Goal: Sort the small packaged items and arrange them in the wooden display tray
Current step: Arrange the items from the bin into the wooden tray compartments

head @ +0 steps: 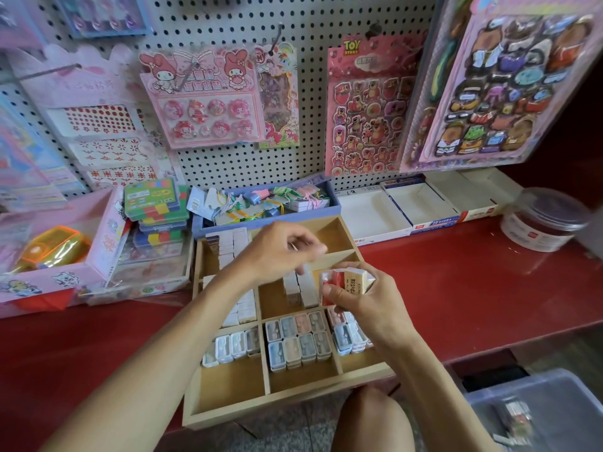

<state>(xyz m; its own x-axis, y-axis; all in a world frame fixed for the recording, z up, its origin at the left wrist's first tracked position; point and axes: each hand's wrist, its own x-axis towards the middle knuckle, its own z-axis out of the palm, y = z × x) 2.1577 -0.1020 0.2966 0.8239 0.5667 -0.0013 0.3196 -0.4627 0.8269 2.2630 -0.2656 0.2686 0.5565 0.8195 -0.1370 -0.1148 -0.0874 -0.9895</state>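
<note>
A wooden display tray (228,409) with several compartments lies on the red shelf, its front edge overhanging. Rows of white packaged erasers (243,308) stand in its left and middle compartments; small pastel sharpeners (298,340) fill the lower middle ones. My right hand (362,298) grips a bunch of red-and-cream packaged erasers (346,283) over the tray's right side. My left hand (277,252) hovers above the middle compartment, fingers curled and pinching a small pale item that is blurred. Two upright white erasers (300,288) stand just below it.
A blue tray of keychains (267,203) sits behind the wooden tray. Open white cardboard boxes (414,207) and a clear jar (545,220) lie to the right. Pink boxes and colourful cases (156,203) crowd the left. Sticker sheets hang on the pegboard (310,24). A plastic bin (551,415) is below right.
</note>
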